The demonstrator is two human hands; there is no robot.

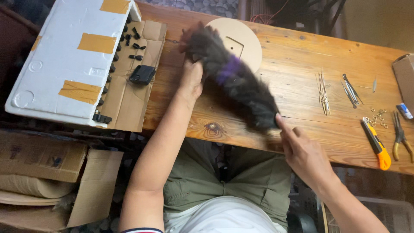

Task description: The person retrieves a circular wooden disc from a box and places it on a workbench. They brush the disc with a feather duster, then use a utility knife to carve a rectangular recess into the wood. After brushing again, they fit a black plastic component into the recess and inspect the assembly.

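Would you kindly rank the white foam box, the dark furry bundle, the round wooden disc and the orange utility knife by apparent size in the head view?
1. White foam box, clearly largest.
2. Dark furry bundle, held off the table and nearer the camera, so unsure.
3. Round wooden disc, partly hidden.
4. Orange utility knife, smallest.

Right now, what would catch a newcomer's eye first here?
First, the long dark fluffy bundle with a purple band, stretched slantwise over the wooden table: the left hand grips its upper end, and the right hand touches its lower tip. Next, the white foam box with tan tape at far left, and the yellow-handled knife at right.
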